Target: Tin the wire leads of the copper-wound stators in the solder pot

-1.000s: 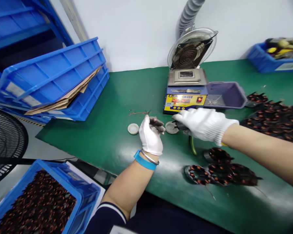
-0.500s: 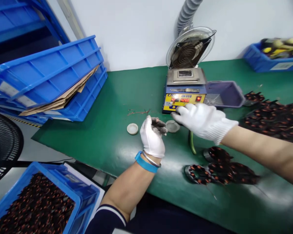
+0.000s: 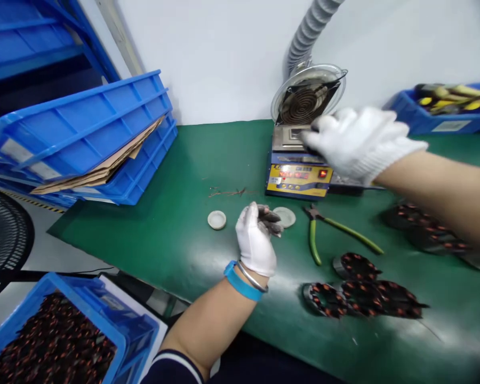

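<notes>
My left hand (image 3: 258, 240), in a white glove with darkened fingertips, hovers over the table beside a small pale dish (image 3: 286, 217). Its fingers are loosely bent and a little apart, and no object shows in them. My right hand (image 3: 354, 141), also gloved, is raised at the right side of a solder pot (image 3: 298, 178) with a lit red display. Motion blurs its fingers, so I cannot see whether they hold anything. Green-handled cutting pliers (image 3: 314, 234) lie spread on the table below the pot. Several wound motor stators (image 3: 360, 296) stand nearer to me.
A second small dish (image 3: 216, 220) and wire scraps (image 3: 228, 192) lie on the green table (image 3: 156, 240). Blue crates (image 3: 88, 128) stand at left, a bin of wound parts (image 3: 56, 341) below. A tool-filled blue bin (image 3: 448, 114) is back right; a duct (image 3: 310, 32) hangs behind the pot.
My right hand has moved up and away from the pliers to the pot's top, uncovering the pliers. My left hand has kept nearly the same pose; the view has shifted slightly.
</notes>
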Available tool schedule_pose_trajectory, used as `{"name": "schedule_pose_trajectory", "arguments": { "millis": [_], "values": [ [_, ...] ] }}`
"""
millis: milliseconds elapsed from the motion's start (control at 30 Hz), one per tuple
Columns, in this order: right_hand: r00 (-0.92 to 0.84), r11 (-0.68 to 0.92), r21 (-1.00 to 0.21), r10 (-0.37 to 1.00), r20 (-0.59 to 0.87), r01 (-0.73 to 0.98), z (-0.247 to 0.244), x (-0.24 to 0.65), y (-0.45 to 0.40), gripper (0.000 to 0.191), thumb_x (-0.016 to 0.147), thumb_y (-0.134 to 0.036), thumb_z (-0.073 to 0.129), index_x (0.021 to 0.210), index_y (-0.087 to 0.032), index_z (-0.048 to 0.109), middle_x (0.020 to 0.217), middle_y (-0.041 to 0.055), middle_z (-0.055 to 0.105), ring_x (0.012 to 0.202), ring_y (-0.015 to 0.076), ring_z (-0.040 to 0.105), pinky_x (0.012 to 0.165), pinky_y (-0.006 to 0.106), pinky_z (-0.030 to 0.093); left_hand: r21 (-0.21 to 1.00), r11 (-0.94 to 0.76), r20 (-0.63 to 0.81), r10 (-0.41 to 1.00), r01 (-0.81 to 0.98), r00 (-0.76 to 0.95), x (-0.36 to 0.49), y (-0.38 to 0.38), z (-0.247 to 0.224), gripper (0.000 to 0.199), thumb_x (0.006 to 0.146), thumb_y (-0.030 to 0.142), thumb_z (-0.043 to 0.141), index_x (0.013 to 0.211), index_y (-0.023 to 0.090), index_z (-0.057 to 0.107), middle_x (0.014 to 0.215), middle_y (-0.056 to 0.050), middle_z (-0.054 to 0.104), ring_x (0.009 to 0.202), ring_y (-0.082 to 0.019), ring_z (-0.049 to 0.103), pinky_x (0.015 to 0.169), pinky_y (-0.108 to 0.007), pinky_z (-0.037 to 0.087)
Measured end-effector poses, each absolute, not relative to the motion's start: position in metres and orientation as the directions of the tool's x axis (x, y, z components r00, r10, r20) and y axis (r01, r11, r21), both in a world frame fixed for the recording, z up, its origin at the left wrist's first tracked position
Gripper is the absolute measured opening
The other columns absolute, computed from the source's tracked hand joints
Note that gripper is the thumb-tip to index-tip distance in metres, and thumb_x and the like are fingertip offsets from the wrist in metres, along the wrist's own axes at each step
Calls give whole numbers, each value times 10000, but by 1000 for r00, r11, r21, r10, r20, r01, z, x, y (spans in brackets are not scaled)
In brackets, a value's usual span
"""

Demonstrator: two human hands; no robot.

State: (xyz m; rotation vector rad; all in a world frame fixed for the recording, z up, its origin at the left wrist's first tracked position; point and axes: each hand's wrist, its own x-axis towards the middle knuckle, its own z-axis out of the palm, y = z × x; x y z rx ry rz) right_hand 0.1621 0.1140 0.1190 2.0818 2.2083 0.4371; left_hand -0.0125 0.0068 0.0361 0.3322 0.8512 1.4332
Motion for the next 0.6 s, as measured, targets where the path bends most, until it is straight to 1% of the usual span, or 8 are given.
{"name": "schedule_pose_trajectory", "arguments": {
  "millis": [67, 100, 167, 267, 333, 433, 500, 600],
  "values": [
    [52, -89, 179, 978, 201, 980, 132, 170, 145, 612, 1034, -452, 153, 1339, -68, 520, 1296, 293, 504, 1238, 423, 484, 844, 563, 425, 718, 141, -268, 960, -682, -83, -10, 5, 33, 318, 869, 446, 626, 739, 166, 548, 583, 12, 577, 426, -83, 507, 440, -202, 345],
    [80, -115, 160, 974, 211, 980, 135, 173, 159, 635, 1035, -448, 142, 1337, -33, 515, 1298, 308, 500, 1255, 437, 472, 850, 559, 419, 734, 132, -250, 965, -666, -84, -10, 4, 31, 332, 850, 466, 643, 744, 166, 549, 587, 10, 583, 425, -83, 509, 440, -202, 345],
    [81, -115, 149, 973, 215, 982, 135, 176, 180, 616, 1034, -405, 175, 1303, 21, 530, 1273, 326, 512, 1253, 440, 481, 855, 542, 422, 755, 121, -229, 970, -645, -86, -9, 4, 30, 356, 824, 496, 660, 749, 166, 549, 592, 9, 589, 423, -80, 506, 439, -201, 343],
    [38, -70, 148, 977, 211, 987, 126, 175, 192, 518, 1022, -360, 305, 1258, 12, 578, 1247, 307, 549, 1245, 381, 518, 891, 498, 437, 764, 107, -218, 971, -636, -97, -9, 3, 30, 384, 794, 525, 679, 754, 165, 549, 602, 10, 589, 431, -76, 501, 445, -200, 343],
    [4, -35, 147, 979, 206, 989, 121, 176, 193, 526, 1017, -373, 330, 1251, 21, 587, 1243, 289, 563, 1270, 335, 511, 913, 461, 435, 763, 117, -224, 970, -636, -90, -8, 2, 30, 395, 780, 535, 682, 754, 164, 551, 602, 9, 588, 434, -76, 499, 446, -201, 344],
    [-2, -28, 143, 979, 204, 989, 126, 183, 193, 586, 990, -436, 332, 1206, 27, 618, 1269, 265, 569, 1315, 311, 481, 925, 440, 421, 769, 143, -229, 972, -624, -60, -6, 0, 30, 395, 783, 542, 672, 752, 164, 560, 612, 0, 601, 438, -81, 503, 447, -205, 347],
    [47, -73, 120, 977, 206, 990, 136, 190, 196, 684, 946, -534, 303, 1144, 20, 651, 1266, 253, 584, 1305, 298, 501, 904, 411, 428, 775, 152, -226, 973, -613, -45, -5, -2, 29, 394, 794, 544, 661, 750, 164, 569, 624, -7, 609, 442, -83, 504, 451, -210, 350],
    [168, -180, 38, 965, 202, 983, 148, 198, 201, 923, 851, -691, 149, 1072, 50, 652, 1164, 238, 630, 1199, 269, 590, 796, 349, 447, 783, 156, -223, 974, -603, -37, -4, -4, 28, 400, 802, 550, 649, 745, 160, 579, 634, -14, 613, 442, -84, 502, 454, -215, 349]
  ]
}}
